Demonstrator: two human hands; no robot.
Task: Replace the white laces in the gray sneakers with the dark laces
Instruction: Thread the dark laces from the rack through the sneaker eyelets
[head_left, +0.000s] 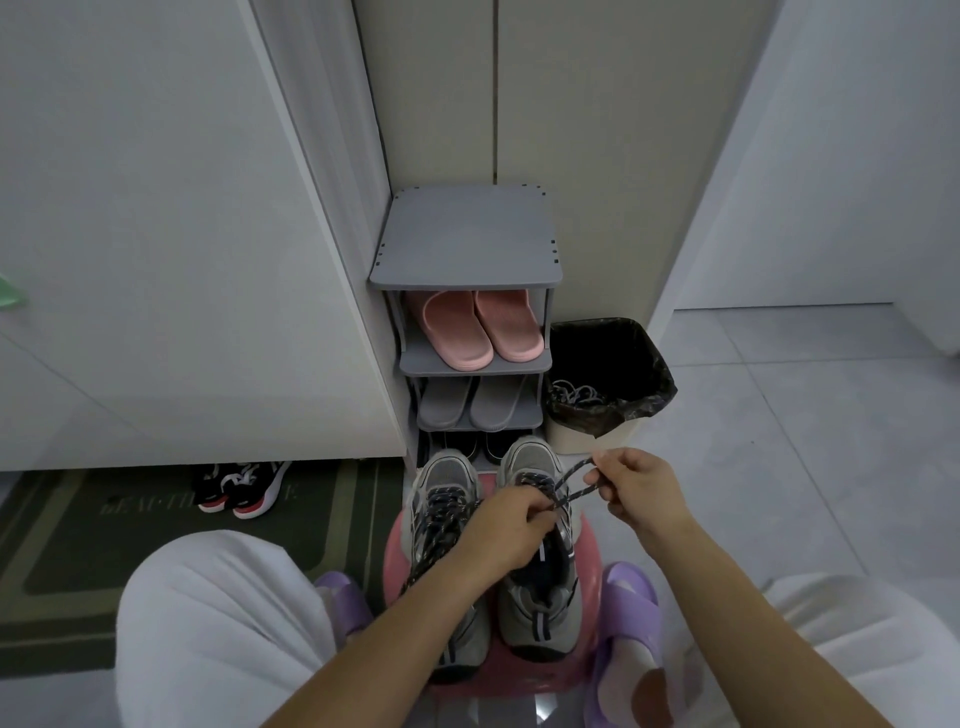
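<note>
Gray shoe rack (465, 244), white walls (156, 208)

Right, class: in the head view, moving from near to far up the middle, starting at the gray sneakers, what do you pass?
gray sneakers → black shoes → gray slippers → pink slippers → top shelf

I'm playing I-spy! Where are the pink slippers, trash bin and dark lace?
pink slippers (457, 332), head view: left slipper's top
trash bin (571, 441), head view: pale front wall
dark lace (575, 472), head view: raised strand

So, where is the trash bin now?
The trash bin stands right of center in the head view, beside the shoe rack, just beyond the right hand.
</note>
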